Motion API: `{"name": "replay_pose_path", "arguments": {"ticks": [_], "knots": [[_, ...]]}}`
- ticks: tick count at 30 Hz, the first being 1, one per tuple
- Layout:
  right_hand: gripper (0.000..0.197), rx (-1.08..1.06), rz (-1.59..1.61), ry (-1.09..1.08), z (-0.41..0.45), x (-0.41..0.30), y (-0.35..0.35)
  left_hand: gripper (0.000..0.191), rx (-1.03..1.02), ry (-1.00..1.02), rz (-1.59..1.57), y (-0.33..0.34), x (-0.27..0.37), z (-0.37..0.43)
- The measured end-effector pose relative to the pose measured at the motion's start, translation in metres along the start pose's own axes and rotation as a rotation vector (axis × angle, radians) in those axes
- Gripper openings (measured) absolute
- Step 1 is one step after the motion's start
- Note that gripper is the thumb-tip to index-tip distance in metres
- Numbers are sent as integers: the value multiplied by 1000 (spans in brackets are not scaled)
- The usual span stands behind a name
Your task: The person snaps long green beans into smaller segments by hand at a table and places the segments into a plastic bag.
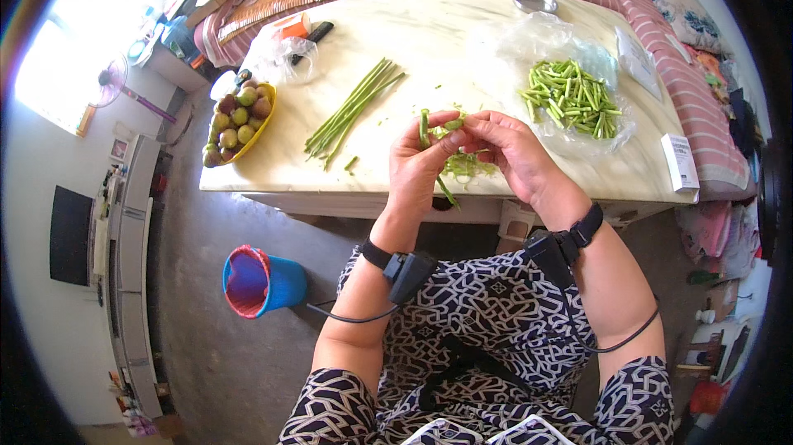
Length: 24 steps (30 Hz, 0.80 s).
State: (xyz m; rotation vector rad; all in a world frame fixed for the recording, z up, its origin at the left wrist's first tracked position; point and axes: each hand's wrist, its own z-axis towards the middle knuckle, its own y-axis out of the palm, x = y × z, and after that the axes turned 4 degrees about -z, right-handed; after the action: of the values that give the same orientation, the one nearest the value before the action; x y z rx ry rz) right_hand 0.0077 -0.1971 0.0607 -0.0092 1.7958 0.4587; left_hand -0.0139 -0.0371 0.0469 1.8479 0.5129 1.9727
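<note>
My left hand (416, 157) grips a green vegetable stem (424, 126), whose lower end hangs below the palm. Between the fingertips of both hands is a short green piece (454, 125), and my right hand (515, 151) pinches it from the right. Whether this piece joins the stem is hidden by the fingers. Thin green peelings (466, 165) lie on the marble-patterned table (452, 30) beneath my hands. To the left rests a bundle of long green stems (354, 112). On the right, a heap of short cut stems (573, 98) sits on a clear plastic bag (539, 36).
A yellow basket (267, 120) of round brownish-green fruit stands at the table's left end. Behind it are a crumpled bag (288, 61) and a black-handled object (319, 33). A white box (679, 163) sits near the right corner. A blue bin (286, 281) stands on the floor.
</note>
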Motion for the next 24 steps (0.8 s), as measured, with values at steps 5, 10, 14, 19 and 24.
{"name": "replay_pose_path", "arguments": {"ticks": [5,10,14,19,24], "knots": [[18,-35,-259,-9,-3,-5,13,23,-47,-50,-54,-20,-5,0],[12,51,-484,-367,-1,-2,14,20,10,148,86,-23,-12,-1],[10,-4,-571,-341,-6,-6,22,18,1,280,270,-29,-14,-2],[8,-3,-574,-300,-5,-4,21,18,52,364,498,-29,-13,-3],[6,-33,-438,-199,0,1,15,19,37,449,618,-30,-17,-5]]}}
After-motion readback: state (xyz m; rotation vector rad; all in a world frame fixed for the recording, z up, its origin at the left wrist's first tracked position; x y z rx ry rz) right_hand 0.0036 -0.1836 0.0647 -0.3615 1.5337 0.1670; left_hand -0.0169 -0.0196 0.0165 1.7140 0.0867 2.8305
